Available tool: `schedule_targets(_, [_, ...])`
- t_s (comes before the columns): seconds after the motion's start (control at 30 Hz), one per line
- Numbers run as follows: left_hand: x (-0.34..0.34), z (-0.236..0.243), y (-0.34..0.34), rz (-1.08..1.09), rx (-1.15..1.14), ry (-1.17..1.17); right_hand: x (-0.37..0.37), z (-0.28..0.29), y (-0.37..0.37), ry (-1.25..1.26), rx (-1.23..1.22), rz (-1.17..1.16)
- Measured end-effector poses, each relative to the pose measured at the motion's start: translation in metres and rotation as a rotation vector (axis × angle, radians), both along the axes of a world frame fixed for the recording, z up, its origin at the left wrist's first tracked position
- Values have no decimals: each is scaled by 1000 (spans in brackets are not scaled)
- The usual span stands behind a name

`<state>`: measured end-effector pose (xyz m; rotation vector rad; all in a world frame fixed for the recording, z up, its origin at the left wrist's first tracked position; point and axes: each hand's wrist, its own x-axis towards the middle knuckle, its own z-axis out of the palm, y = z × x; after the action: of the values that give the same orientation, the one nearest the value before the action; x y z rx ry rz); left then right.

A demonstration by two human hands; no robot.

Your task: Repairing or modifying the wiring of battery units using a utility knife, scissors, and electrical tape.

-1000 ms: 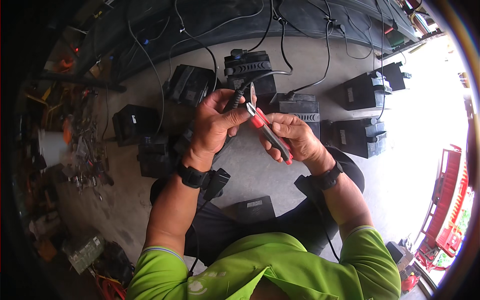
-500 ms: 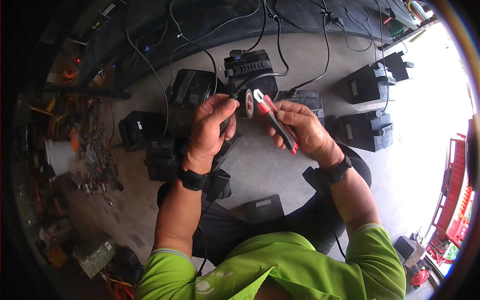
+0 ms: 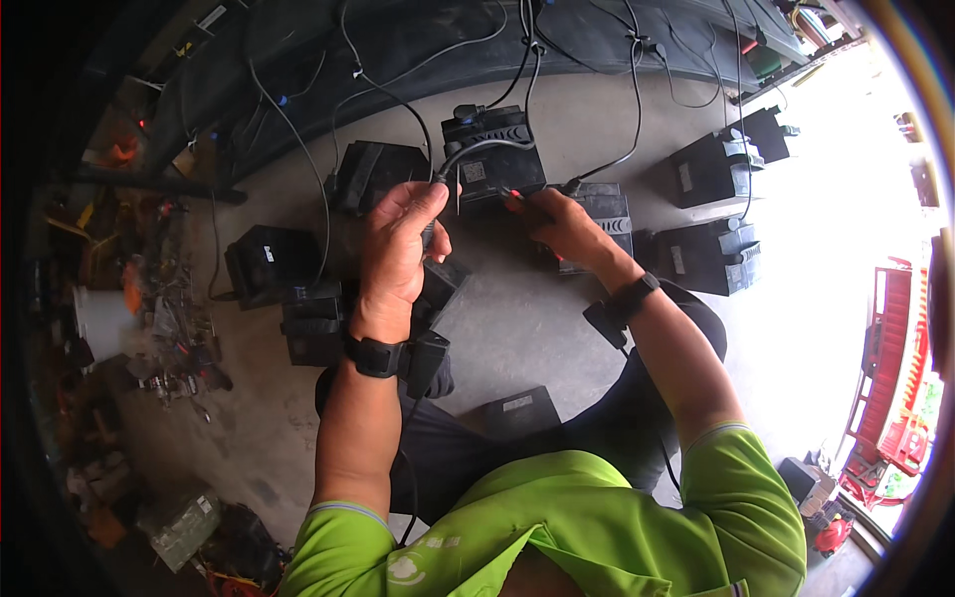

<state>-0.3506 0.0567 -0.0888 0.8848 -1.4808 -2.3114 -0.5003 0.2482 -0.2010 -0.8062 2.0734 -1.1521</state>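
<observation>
My left hand (image 3: 396, 239) is closed round the black plug end of a thick cable (image 3: 487, 146), which bends up and away to the right. A thin edge stands beside the fingertips; it seems to be the tape roll seen edge-on. To the right, my right hand (image 3: 567, 224) is closed, back upward, on a red-and-grey utility knife (image 3: 512, 196); most of it is hidden under the fingers. Beyond both hands stands a black battery case (image 3: 489, 129) with a carry handle. Another black case (image 3: 605, 207) sits partly behind my right hand.
More black cases stand around: one (image 3: 380, 174) at far left, one (image 3: 269, 264) further left, others (image 3: 711, 254) at right, and one (image 3: 522, 410) near my knees. Cables hang from the dark bench (image 3: 398, 70). Loose tools (image 3: 184, 328) lie left; a red metal frame (image 3: 888, 368) stands right.
My right hand has turned over, so the knife points away and is mostly covered. My left hand has shifted slightly left with the plug. The tape roll has turned from face-on to edge-on.
</observation>
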Motion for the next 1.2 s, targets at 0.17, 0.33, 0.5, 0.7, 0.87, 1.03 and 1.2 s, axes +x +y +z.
schedule_targets(0.17, [4, 4, -5, -7, 10, 9, -12, 3, -36, 35, 103, -43])
schedule_targets(0.33, [10, 5, -16, 24, 20, 21, -16, 39, -75, 74, 226, 64])
schedule_targets(0.5, [9, -1, -17, -14, 21, -7, -38, -12, -79, 351, 113, 54])
schedule_targets(0.7, [8, -4, -15, -9, -4, -45, -16, 0, -53, 670, -6, -48])
schedule_targets(0.87, [3, -9, 9, -96, 23, -32, 54, 68, -39, -232, -349, 46])
schedule_targets(1.03, [7, -16, 18, -205, -26, -67, 68, 47, -21, -278, -266, 0])
schedule_targets(1.2, [9, -40, 7, -127, -57, -97, 22, 1, -30, 703, -17, -69])
